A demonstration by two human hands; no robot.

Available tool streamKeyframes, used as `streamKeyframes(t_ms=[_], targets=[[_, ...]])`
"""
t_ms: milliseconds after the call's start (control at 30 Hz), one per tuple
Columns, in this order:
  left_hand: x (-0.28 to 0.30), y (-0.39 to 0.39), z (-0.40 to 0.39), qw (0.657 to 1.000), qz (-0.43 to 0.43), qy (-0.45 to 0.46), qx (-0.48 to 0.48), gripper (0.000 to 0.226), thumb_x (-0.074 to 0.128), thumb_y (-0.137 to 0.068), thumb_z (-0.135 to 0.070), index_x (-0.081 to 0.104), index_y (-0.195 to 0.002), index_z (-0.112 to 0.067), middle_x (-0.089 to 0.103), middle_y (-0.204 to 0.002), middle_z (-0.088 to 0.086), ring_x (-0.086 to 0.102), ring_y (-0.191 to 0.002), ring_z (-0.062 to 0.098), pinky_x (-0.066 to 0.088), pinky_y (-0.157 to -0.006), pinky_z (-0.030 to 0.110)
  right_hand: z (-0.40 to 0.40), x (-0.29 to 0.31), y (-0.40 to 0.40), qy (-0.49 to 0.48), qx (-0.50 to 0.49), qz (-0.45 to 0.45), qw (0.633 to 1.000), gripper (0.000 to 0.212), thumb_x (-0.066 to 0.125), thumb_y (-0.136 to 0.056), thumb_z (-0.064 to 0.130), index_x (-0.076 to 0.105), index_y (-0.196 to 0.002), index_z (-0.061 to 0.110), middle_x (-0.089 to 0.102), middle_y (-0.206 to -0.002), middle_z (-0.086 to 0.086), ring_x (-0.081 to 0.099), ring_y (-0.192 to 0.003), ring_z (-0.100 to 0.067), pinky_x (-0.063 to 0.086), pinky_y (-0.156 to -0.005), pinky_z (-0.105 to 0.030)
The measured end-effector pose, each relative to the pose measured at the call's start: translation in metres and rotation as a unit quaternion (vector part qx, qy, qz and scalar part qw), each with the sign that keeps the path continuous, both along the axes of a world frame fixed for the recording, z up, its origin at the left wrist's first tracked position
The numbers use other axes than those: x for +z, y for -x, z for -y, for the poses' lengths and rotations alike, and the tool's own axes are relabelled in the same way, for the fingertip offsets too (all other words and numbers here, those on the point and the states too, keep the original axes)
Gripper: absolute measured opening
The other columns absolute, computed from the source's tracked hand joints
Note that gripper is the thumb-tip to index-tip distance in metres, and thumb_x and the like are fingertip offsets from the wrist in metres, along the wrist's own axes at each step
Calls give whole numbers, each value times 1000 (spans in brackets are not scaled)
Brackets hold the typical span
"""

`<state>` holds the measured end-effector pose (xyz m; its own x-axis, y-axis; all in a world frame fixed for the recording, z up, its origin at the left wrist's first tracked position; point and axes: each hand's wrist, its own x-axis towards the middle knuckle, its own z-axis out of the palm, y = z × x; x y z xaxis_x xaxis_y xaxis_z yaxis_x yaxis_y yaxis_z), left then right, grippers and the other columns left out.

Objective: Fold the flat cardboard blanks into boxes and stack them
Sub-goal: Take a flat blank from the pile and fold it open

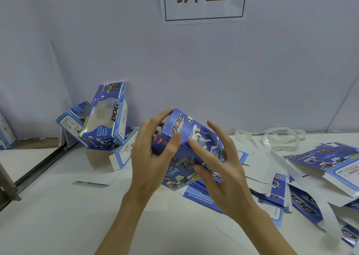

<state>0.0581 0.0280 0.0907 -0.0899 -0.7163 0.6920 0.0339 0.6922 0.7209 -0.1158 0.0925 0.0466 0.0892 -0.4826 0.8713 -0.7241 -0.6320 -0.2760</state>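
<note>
Blue printed cardboard fills the middle of the view: a half-formed box (pixel 186 138) is held above the white worktop (pixel 58 206) between both hands. The left hand (pixel 153 153) has its grip clamped on the box's near end, thumb on the printed face and fingertips curled over the top corner. The right hand (pixel 219 167) has its fingers spread and mostly straight, its grip apart, with fingertips resting on the box's face and lower side. Just beneath and to the right of that grip lies a loose heap of flat blanks (pixel 272 192), with white strapping bands (pixel 279 138) behind them. Well to the left of the grip, finished boxes (pixel 104 119) lean in a pile against the grey backdrop (pixel 174 60).
</note>
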Motion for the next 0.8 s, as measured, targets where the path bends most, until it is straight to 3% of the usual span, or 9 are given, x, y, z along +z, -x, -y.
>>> streamKeyframes(t_ms=[267,400,500,567,600,633,700,733,800], targets=[[-6,-3,4,1000,-2,9,-9,56,56,-92,-52,55,-142,-27,64,-127,8,65,-117,39,62,-80,61,1,-5,-5,26,-32,-21,999,48,46,-112,44,34,-158,50,22,-171,-6,33,-152,-28,62,-95,-46],[-4,-5,8,999,-24,19,-19,52,52,-95,-73,58,-137,-43,64,-126,5,65,-121,35,65,-74,39,-2,0,-9,-4,-18,2,1000,45,46,-111,46,39,-156,46,21,-170,-9,28,-155,-33,64,-89,-48],[-7,-6,15,999,-32,17,-32,47,48,-98,-69,59,-136,-42,65,-128,7,66,-122,32,63,-70,28,-5,-3,-9,-11,14,4,1000,50,46,-110,49,35,-159,46,16,-172,-7,23,-158,-33,64,-93,-38],[-11,-7,19,998,-37,26,-36,39,48,-99,-55,60,-134,-40,66,-126,5,67,-120,32,63,-70,27,-5,-6,-16,-61,62,85,993,63,47,-105,62,21,-162,53,14,-174,3,22,-159,-22,58,-96,-21],[-13,-6,20,998,-39,39,-30,37,48,-99,-50,59,-133,-41,66,-125,4,67,-120,32,61,-72,25,-3,-2,-22,-109,77,174,976,70,48,-99,72,17,-160,59,20,-172,8,29,-156,-14,55,-95,-16],[-16,-4,21,997,-41,56,-19,35,48,-99,-45,58,-132,-44,66,-126,1,66,-121,30,60,-75,21,-1,7,-29,-178,88,306,931,74,49,-92,80,19,-157,62,32,-168,8,41,-150,-12,57,-94,-19],[-20,-2,21,995,-56,83,-2,38,47,-99,-36,55,-134,-48,64,-129,-7,63,-125,26,58,-79,16,8,15,-30,-323,123,550,760,76,49,-82,85,44,-149,50,54,-155,-4,59,-137,-25,60,-99,-44],[-22,-2,22,994,-62,94,-7,41,46,-99,-33,54,-137,-47,62,-131,-8,62,-126,27,58,-82,18,11,15,-26,-375,149,602,689,75,51,-76,84,58,-136,40,60,-149,-10,61,-133,-35,58,-99,-56],[-25,-2,24,991,-27,130,-27,50,42,-98,-30,50,-147,-32,58,-136,1,59,-124,37,58,-92,36,7,14,-16,-443,249,589,628,73,52,-77,83,72,-129,36,65,-143,-14,64,-127,-46,58,-91,-68]])
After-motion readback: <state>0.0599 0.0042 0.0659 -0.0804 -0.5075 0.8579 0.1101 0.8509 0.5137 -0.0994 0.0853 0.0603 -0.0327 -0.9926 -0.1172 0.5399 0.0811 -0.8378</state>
